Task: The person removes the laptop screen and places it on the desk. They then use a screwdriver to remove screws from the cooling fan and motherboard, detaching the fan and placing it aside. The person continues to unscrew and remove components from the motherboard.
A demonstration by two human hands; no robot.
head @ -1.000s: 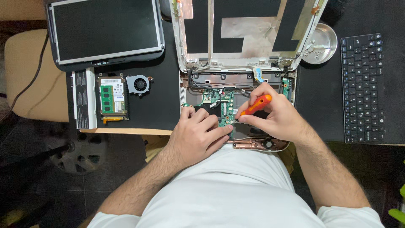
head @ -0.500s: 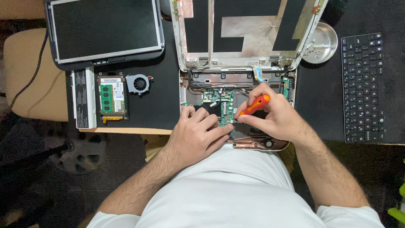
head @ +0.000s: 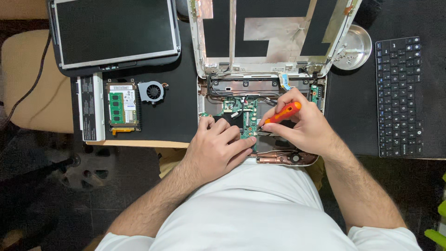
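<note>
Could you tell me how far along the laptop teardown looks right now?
Done: screen panel, keyboard, fan and memory board lie off to the sides. In hand: right hand works an orange screwdriver on the green mainboard; left hand steadies the base. Left: mainboard remains in the base.

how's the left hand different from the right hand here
The right hand grips an orange-handled screwdriver, tip down on the green circuit board; the left hand holds no tool. The left hand lies flat on the open laptop base, fingers stretched toward the board; the right hand's fingers curl round the handle. The left hand sits lower in the view, the right higher. Both are bare and meet over the same spot.
</note>
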